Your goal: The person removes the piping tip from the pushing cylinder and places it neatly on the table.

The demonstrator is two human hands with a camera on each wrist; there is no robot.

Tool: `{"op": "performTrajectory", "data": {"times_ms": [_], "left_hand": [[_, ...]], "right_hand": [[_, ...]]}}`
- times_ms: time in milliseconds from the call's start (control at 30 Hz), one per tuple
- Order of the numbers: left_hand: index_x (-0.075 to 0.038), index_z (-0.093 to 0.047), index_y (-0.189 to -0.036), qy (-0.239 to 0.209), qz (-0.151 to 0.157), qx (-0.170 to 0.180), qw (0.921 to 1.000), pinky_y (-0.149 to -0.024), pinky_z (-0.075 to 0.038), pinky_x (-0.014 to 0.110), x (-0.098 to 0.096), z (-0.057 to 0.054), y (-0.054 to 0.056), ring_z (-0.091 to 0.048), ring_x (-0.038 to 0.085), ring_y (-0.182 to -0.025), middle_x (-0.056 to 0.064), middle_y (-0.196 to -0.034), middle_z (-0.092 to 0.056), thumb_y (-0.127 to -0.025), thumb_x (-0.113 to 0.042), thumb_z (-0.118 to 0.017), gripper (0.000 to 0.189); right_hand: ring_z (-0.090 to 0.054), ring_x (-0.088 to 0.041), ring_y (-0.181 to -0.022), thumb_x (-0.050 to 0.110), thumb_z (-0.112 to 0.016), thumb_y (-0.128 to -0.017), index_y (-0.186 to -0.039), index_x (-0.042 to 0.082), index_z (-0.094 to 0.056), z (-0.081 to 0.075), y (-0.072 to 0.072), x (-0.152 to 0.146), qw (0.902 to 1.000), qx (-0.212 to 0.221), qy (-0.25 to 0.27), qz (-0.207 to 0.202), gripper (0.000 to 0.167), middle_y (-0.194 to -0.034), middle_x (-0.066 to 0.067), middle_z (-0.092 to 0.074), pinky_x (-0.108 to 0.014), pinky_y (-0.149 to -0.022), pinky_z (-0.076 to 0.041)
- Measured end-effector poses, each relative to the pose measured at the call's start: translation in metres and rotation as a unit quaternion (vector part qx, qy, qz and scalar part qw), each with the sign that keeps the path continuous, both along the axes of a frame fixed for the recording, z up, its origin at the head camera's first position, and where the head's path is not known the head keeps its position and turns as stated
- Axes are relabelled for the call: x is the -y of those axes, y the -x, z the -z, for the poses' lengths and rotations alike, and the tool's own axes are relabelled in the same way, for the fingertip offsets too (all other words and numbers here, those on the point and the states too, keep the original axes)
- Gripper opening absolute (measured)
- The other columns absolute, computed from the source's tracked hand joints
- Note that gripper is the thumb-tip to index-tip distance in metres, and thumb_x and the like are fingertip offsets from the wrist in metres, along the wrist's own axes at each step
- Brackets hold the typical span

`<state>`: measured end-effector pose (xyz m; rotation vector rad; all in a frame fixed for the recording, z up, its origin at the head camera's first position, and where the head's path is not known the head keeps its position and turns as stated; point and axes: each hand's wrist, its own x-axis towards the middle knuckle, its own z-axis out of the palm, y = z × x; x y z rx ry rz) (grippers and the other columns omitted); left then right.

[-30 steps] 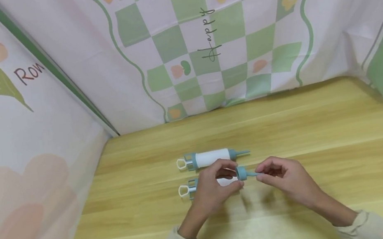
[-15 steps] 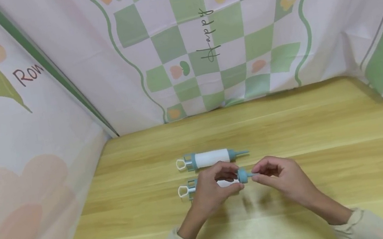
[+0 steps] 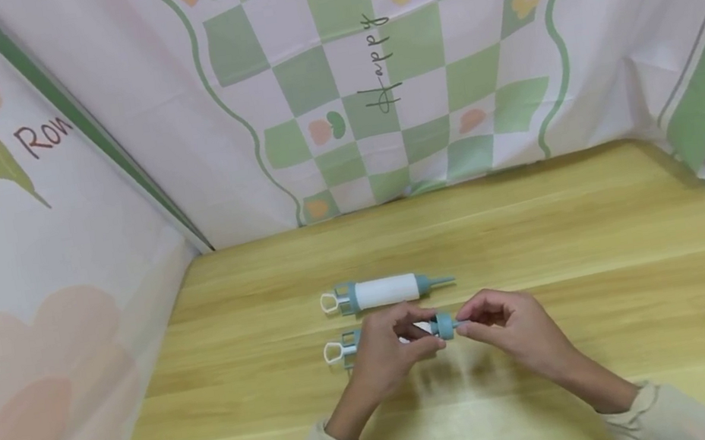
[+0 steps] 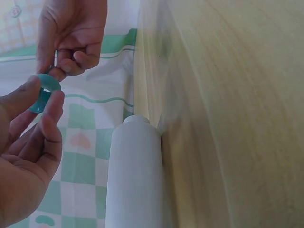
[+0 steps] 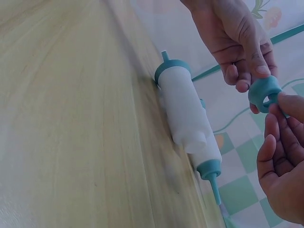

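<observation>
Your left hand [image 3: 382,342] pinches a teal cap [image 3: 445,326] above the surface [image 3: 535,237], near a bare-necked white tube [image 5: 183,102], while your right hand [image 3: 517,324] grips the cap's spout [image 3: 457,324]; should either pinch loosen or the two pull unevenly, the cap could drop and roll off.

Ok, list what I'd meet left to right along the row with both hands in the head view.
Nearer white handle → left hand → teal nozzle piece → right hand.
</observation>
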<state>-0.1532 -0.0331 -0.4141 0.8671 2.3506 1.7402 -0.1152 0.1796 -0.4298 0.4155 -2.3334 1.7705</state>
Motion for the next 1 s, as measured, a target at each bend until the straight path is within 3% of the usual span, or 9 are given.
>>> {"op": "performTrajectory", "data": {"times_ms": [267,433,533,633,733,867,1000], "left_hand": [[-0.002,-0.075,-0.106,-0.024,-0.007,0.039,0.9989,-0.049,-0.053,0.026,-0.0001,0.001,-0.0023,-0.07,0.034,-0.063,0.007,-0.089,-0.075,-0.08,-0.003,-0.082,0.027],[0.0,-0.074,-0.111,-0.044,-0.004,0.04,0.9982,-0.049,-0.057,0.039,-0.0004,0.0027,-0.0035,-0.071,0.026,-0.06,0.012,-0.095,-0.075,-0.082,-0.002,-0.08,0.03],[0.001,-0.073,-0.111,-0.042,-0.005,0.024,0.9988,-0.045,-0.053,0.031,-0.0005,0.0042,-0.0037,-0.07,0.02,-0.058,0.012,-0.096,-0.075,-0.082,-0.003,-0.08,0.03],[0.001,-0.073,-0.11,-0.04,-0.005,0.014,0.9991,-0.041,-0.043,0.019,-0.0005,0.0057,-0.0039,-0.068,0.016,-0.055,0.012,-0.093,-0.075,-0.082,-0.005,-0.08,0.029],[0.002,-0.073,-0.109,-0.041,-0.004,0.01,0.9991,-0.041,-0.043,0.019,-0.0006,0.0065,-0.0042,-0.067,0.014,-0.052,0.012,-0.089,-0.075,-0.082,-0.005,-0.08,0.028],[0.003,-0.074,-0.108,-0.046,-0.005,0.009,0.9989,-0.044,-0.054,0.036,-0.0013,0.0066,-0.0046,-0.066,0.014,-0.051,0.011,-0.086,-0.075,-0.082,-0.005,-0.08,0.028],[0.002,-0.074,-0.107,-0.052,-0.009,0.011,0.9985,-0.048,-0.053,0.053,-0.0026,0.007,-0.0049,-0.066,0.014,-0.051,0.011,-0.085,-0.075,-0.081,-0.007,-0.081,0.028]], "right_hand": [[-0.066,-0.018,-0.073,0.005,-0.074,-0.09,-0.094,0.004,-0.07,0.0007,0.0001,0.0011,0.9996,0.006,0.021,-0.015,0.006,-0.087,-0.004,-0.07,-0.027,-0.063,-0.056],[-0.068,-0.023,-0.074,0.006,-0.073,-0.09,-0.094,0.002,-0.069,0.0009,-0.0002,0.0008,0.9987,0.021,0.042,-0.019,0.007,-0.089,-0.007,-0.071,-0.03,-0.065,-0.057],[-0.068,-0.023,-0.074,0.005,-0.074,-0.09,-0.094,0.001,-0.069,0.0013,-0.0005,0.0006,0.9984,0.023,0.049,-0.019,0.007,-0.089,-0.008,-0.071,-0.031,-0.066,-0.058],[-0.069,-0.023,-0.075,0.004,-0.073,-0.09,-0.094,0.0,-0.068,0.0016,-0.0008,0.0007,0.9981,0.023,0.054,-0.021,0.007,-0.089,-0.009,-0.072,-0.032,-0.067,-0.058],[-0.068,-0.021,-0.077,0.005,-0.073,-0.09,-0.098,0.0,-0.067,0.0013,-0.0016,0.001,0.9981,0.022,0.052,-0.022,0.011,-0.09,-0.011,-0.071,-0.03,-0.068,-0.058],[-0.067,-0.019,-0.082,0.005,-0.074,-0.09,-0.108,0.0,-0.065,0.0008,-0.0026,0.0019,0.998,0.026,0.047,-0.034,0.021,-0.094,-0.013,-0.068,-0.029,-0.07,-0.057],[-0.067,-0.02,-0.085,0.006,-0.074,-0.09,-0.115,0.001,-0.064,0.0004,-0.0024,0.0033,0.9981,0.029,0.032,-0.043,0.027,-0.099,-0.011,-0.068,-0.029,-0.072,-0.058]]}}
